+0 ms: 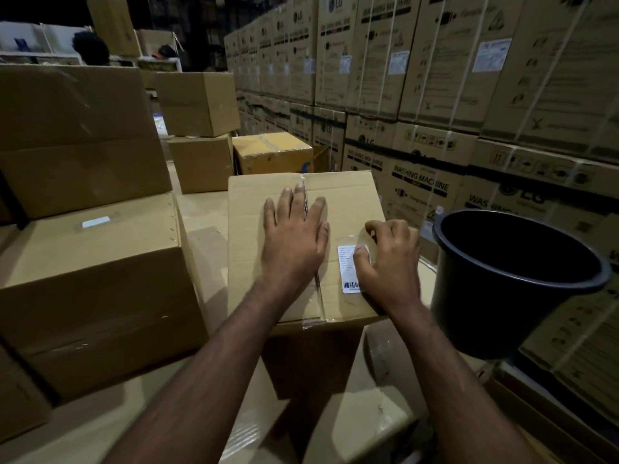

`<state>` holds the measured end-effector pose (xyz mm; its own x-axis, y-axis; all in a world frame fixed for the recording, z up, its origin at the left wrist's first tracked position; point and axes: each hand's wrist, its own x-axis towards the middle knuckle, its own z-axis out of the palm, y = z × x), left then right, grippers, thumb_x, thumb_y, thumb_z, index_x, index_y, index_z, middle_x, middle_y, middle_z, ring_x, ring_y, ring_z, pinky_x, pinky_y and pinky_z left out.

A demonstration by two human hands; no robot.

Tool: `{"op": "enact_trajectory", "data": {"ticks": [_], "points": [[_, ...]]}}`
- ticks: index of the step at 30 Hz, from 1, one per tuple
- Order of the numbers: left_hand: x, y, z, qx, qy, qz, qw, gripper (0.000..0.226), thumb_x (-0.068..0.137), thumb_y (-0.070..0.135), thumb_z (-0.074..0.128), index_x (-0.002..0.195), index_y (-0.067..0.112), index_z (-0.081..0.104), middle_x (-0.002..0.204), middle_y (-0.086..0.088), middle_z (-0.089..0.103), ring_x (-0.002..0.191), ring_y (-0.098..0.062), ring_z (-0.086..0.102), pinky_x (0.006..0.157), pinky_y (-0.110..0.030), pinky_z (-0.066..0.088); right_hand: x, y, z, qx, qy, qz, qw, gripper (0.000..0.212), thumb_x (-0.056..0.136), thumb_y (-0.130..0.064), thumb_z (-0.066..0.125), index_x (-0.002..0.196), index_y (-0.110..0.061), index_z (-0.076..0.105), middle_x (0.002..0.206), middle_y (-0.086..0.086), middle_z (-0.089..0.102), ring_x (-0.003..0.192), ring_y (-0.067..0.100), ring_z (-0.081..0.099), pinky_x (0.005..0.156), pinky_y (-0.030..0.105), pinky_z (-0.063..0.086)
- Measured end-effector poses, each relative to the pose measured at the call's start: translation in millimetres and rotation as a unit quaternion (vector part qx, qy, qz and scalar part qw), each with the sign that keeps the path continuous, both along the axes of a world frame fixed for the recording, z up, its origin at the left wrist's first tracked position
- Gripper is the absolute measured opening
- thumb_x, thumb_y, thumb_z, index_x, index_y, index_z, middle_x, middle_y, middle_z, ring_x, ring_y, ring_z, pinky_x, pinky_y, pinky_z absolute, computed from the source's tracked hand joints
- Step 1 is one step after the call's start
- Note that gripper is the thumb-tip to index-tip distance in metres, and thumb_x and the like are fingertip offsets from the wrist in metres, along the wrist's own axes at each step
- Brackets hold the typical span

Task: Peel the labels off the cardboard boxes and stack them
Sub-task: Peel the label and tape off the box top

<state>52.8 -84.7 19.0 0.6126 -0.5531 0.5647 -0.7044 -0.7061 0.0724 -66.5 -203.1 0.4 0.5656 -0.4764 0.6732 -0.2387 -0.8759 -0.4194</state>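
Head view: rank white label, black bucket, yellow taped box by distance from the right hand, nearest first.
1. White label: on top of the box, directly under the right hand, whose fingers touch it.
2. Black bucket: just to the right of that hand, beside the box.
3. Yellow taped box: behind the worked box, farther back and to the left.

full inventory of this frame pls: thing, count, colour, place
cardboard box: 1, brown, centre, under both hands
label: 1, white with barcode, on that box's top, right side
plain boxes: several, brown, stacked left and behind; one carries a small white label
bucket: 1, black, right of the box
washing machine cartons: many, brown with black print, stacked wall at right
left hand: flat on box top, fingers spread
right hand: fingers curled at the label's upper edge
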Motion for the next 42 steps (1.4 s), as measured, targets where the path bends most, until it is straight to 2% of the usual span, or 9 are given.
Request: {"op": "enact_trajectory", "data": {"ticks": [7, 11, 15, 20, 25, 30, 33, 36, 42], "points": [[-2.0, 1.8, -5.8, -0.012, -0.025, 0.004, 1.0, 0.058, 0.103, 0.048, 0.018, 0.157, 0.028, 0.022, 0.167, -0.01, 0.01, 0.154, -0.028, 0.007, 0.123, -0.053, 0.004, 8.6, 2.7, 4.6, -0.01, 0.026, -0.054, 0.998, 0.023, 0.089, -0.03, 0.056, 0.107, -0.016, 0.055, 0.112, 0.006, 0.049, 0.107, 0.022, 0.037, 0.085, 0.034, 0.038], [-2.9, 1.3, -6.6, -0.015, -0.032, 0.006, 0.999, 0.057, 0.103, 0.047, 0.021, 0.156, 0.027, 0.025, 0.166, -0.011, 0.013, 0.154, -0.03, 0.01, 0.123, -0.054, 0.006, 8.1, 6.6, -0.9, -0.038, 0.017, -0.062, 0.997, 0.015, 0.09, -0.029, 0.053, 0.099, -0.018, 0.057, 0.105, 0.003, 0.049, 0.102, 0.018, 0.034, 0.082, 0.03, 0.03], [-4.7, 1.8, -7.1, -0.017, -0.033, 0.007, 0.999, 0.056, 0.103, 0.048, 0.021, 0.155, 0.027, 0.025, 0.166, -0.011, 0.013, 0.154, -0.029, 0.009, 0.123, -0.054, 0.006, 6.1, 4.6, -2.2, -0.02, 0.004, -0.046, 0.999, 0.012, 0.09, -0.027, 0.053, 0.097, -0.018, 0.056, 0.104, 0.002, 0.049, 0.101, 0.014, 0.029, 0.083, 0.032, 0.033], [-6.9, 2.6, -6.4, -0.016, -0.031, 0.008, 0.999, 0.056, 0.104, 0.047, 0.024, 0.156, 0.027, 0.024, 0.167, -0.011, 0.013, 0.154, -0.03, 0.007, 0.123, -0.054, 0.004, 4.0, 5.9, -3.4, 0.002, -0.022, -0.032, 0.999, 0.023, 0.089, -0.025, 0.057, 0.11, -0.017, 0.056, 0.11, 0.002, 0.052, 0.106, 0.015, 0.033, 0.085, 0.031, 0.038], [-8.0, 2.0, -5.3, -0.015, -0.031, 0.012, 0.999, 0.056, 0.104, 0.048, 0.025, 0.156, 0.027, 0.024, 0.167, -0.011, 0.012, 0.154, -0.029, 0.008, 0.123, -0.054, 0.005, 1.9, 4.6, -6.2, -0.005, -0.043, -0.018, 0.999, 0.006, 0.09, -0.024, 0.058, 0.094, -0.02, 0.059, 0.1, -0.002, 0.052, 0.101, 0.011, 0.031, 0.081, 0.032, 0.039], [-11.2, 3.0, -5.2, -0.012, -0.029, 0.012, 0.999, 0.056, 0.104, 0.047, 0.026, 0.156, 0.027, 0.024, 0.167, -0.011, 0.012, 0.154, -0.03, 0.007, 0.123, -0.055, 0.004, -1.2, 4.6, -9.1, -0.018, -0.04, -0.015, 0.999, 0.009, 0.09, -0.026, 0.055, 0.094, -0.02, 0.059, 0.101, -0.001, 0.053, 0.102, 0.013, 0.033, 0.081, 0.028, 0.033], [-12.2, 3.6, -4.9, -0.013, -0.028, 0.012, 0.999, 0.056, 0.104, 0.048, 0.026, 0.156, 0.027, 0.023, 0.167, -0.01, 0.011, 0.154, -0.029, 0.006, 0.123, -0.055, 0.005, -3.5, 4.5, -9.7, 0.001, -0.055, 0.002, 0.998, 0.014, 0.09, -0.028, 0.051, 0.097, -0.019, 0.059, 0.103, -0.001, 0.054, 0.103, 0.014, 0.035, 0.08, 0.031, 0.038], [-13.0, 4.5, -5.2, -0.01, -0.031, 0.013, 0.999, 0.057, 0.104, 0.048, 0.025, 0.156, 0.027, 0.022, 0.167, -0.01, 0.01, 0.154, -0.029, 0.006, 0.123, -0.055, 0.005, -5.0, 4.1, -11.2, 0.022, -0.061, 0.013, 0.998, 0.025, 0.087, -0.028, 0.055, 0.11, -0.018, 0.06, 0.108, 0.0, 0.055, 0.106, 0.018, 0.039, 0.083, 0.038, 0.046], [-11.6, 3.9, -6.7, -0.017, -0.031, 0.013, 0.999, 0.057, 0.103, 0.049, 0.026, 0.156, 0.027, 0.023, 0.167, -0.011, 0.011, 0.154, -0.03, 0.007, 0.123, -0.054, 0.005, -4.4, 1.7, -15.3, 0.021, -0.068, 0.03, 0.997, 0.007, 0.087, -0.027, 0.061, 0.092, -0.021, 0.062, 0.101, -0.005, 0.05, 0.105, 0.017, 0.038, 0.079, 0.045, 0.051]]}}
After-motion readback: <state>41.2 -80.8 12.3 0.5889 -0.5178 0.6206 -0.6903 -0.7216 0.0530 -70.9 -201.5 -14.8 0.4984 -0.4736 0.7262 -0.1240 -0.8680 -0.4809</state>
